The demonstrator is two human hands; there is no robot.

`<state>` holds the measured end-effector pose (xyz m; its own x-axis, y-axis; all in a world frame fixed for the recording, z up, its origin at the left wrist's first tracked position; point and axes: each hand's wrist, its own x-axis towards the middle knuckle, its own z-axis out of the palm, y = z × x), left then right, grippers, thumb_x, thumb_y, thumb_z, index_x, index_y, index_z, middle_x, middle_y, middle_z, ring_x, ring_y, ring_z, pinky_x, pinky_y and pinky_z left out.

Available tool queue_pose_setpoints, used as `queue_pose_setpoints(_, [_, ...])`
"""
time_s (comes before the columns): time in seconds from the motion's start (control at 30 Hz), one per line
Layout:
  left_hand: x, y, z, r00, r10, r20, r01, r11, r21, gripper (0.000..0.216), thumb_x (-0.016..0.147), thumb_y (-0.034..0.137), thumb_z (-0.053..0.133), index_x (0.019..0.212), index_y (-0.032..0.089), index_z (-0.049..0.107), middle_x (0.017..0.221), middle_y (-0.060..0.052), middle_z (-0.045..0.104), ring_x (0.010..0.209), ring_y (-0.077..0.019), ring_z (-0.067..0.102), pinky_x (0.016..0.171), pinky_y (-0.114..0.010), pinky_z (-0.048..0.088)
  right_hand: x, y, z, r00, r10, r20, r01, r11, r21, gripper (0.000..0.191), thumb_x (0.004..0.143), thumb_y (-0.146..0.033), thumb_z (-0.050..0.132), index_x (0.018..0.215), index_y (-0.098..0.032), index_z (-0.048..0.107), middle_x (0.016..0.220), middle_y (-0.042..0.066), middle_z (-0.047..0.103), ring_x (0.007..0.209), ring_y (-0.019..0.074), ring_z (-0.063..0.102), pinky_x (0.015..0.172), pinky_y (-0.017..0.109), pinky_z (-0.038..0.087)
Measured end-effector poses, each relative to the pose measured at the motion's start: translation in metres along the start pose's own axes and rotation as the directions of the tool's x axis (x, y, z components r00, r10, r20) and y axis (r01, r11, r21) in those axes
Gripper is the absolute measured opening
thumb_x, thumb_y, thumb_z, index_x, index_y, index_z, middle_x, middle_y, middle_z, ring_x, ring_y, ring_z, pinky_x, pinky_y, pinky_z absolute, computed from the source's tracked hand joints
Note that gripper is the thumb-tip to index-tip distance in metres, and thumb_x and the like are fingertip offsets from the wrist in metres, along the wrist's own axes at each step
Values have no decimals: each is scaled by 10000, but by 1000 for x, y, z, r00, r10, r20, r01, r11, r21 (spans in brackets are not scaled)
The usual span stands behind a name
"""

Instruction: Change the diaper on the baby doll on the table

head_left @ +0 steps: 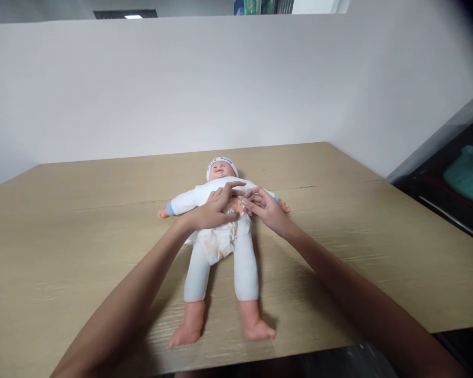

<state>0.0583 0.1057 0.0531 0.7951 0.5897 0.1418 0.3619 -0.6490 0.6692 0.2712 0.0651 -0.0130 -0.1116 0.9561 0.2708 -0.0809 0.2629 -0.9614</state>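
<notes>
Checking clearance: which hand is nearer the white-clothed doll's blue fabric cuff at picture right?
Right. The right hand is close beside the blue cuff, on its left; the left hand is farther left, over the doll.

diaper (219,247) partly behind l. hand (214,210)

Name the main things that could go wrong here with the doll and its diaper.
1. The left hand covers part of the diaper, so a crease underneath might go unnoticed.
2. The right hand has its fingers bunched at one side of the waist; a pull from there could drag the diaper askew.
3. The doll lies with its feet toward the table's near edge, so a strong tug might slide them over it.
</notes>
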Motion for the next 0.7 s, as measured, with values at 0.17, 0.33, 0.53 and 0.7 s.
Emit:
queue_pose_setpoints(0.17, [0, 5, -1, 1000, -11, 16, 11, 1000, 28, 717, 916, 313, 618, 1563, 286, 310, 1539, -123, 514, 1410, -336, 482, 1179, -552, 347, -3, 5, 5, 999, -39, -8, 38, 999, -31, 314, 882, -451, 789, 1003, -251, 580, 904, -4, 659, 840, 169, 668, 823, 338, 535])
queue_pose_setpoints(0.33, [1, 7, -1, 1000, -2, 24, 1, 1000, 26, 694, 921, 309, 602, 1555, 303, 320, 1502, -117, 536, 1397, -328, 498, 1187, -560, 338, 2, 9, 16, 999, -34, -24, 33, 997, -63, 327, 872, -487, 762, 995, -265, 557, 887, -8, 622, 854, 187, 631, 791, 334, 517])
queue_pose_setpoints(0.53, [2, 2, 0, 1000, 11, 11, -11, 998, 55, 718, 887, 269, 600, 1547, 270, 318, 1460, -134, 556, 1375, -334, 503, 1180, -577, 339, 4, 20, 21, 997, -46, -66, 38, 992, -120, 375, 847, -522, 783, 952, -274, 523, 790, -41, 513, 729, 173, 526, 666, 303, 453])
queue_pose_setpoints(0.7, [3, 2, 2, 1000, 1, 0, -1, 998, 60, 647, 927, 329, 588, 1523, 264, 342, 1508, -137, 532, 1388, -341, 494, 1174, -569, 336, 2, 28, 15, 994, -66, -82, 61, 996, -64, 370, 868, -542, 771, 949, -259, 545, 844, -28, 562, 773, 164, 555, 720, 301, 461])
